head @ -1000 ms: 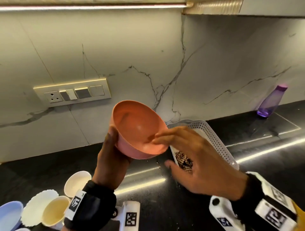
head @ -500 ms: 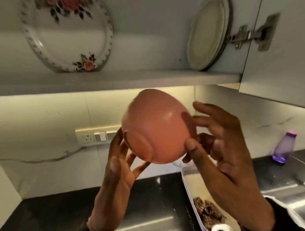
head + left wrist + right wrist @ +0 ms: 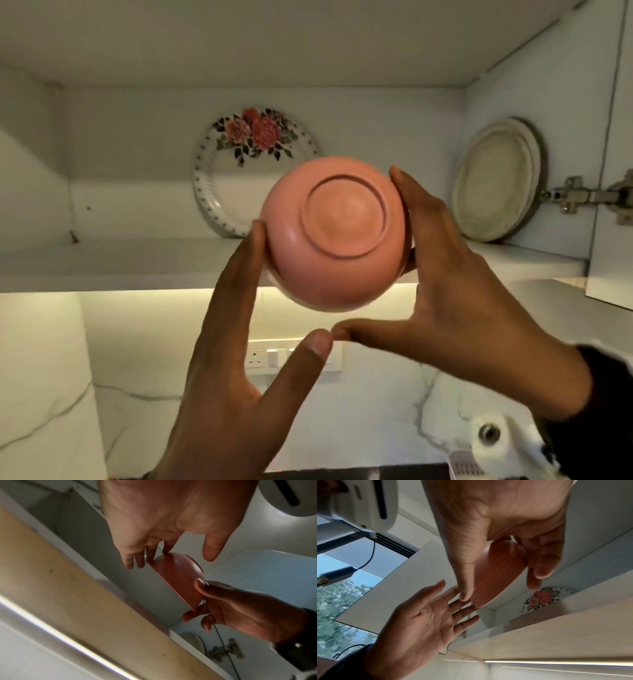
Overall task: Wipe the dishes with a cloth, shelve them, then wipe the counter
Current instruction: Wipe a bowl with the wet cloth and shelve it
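Two hands reach up and hold a pink bowl (image 3: 334, 240) between them, with its bottom facing the camera. The left hand (image 3: 236, 359) has straight fingers that touch the bowl's left side, and its thumb sticks out below. The right hand (image 3: 442, 274) curls its fingers round the bowl's right edge. The bowl is up in front of the shelf (image 3: 137, 263). Behind it, a flowery plate (image 3: 239, 164) leans on the back wall. More plates (image 3: 496, 181) lean at the right.

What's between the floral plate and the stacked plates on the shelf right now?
In the head view, only bare shelf and back wall lie between the floral plate and the stacked plates; the pink bowl, held up in front, overlaps that gap.
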A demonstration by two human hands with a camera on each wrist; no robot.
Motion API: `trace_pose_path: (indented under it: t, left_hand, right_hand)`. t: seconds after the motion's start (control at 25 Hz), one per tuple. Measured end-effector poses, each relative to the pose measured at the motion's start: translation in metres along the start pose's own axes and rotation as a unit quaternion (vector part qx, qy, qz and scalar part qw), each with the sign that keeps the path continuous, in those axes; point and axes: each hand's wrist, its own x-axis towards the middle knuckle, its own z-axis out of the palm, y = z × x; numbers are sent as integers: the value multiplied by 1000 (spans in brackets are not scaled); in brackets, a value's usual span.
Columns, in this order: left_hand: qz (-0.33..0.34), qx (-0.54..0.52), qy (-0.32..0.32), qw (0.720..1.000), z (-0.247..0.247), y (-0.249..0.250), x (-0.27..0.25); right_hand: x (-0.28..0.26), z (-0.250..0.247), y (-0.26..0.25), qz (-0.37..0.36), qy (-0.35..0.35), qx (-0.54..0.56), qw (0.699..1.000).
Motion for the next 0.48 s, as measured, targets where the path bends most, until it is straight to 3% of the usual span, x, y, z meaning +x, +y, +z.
trace_pose_path:
  t: [0.32,0.48]
  left_hand:
    - [-43,109,18,993,-57,-29,37]
    - [-85,177,-23,980,-93,-67,52]
  right_hand:
    - [126,24,-31,-67,-75,8,995]
    - [165,42,-38,-21,-148,82,985]
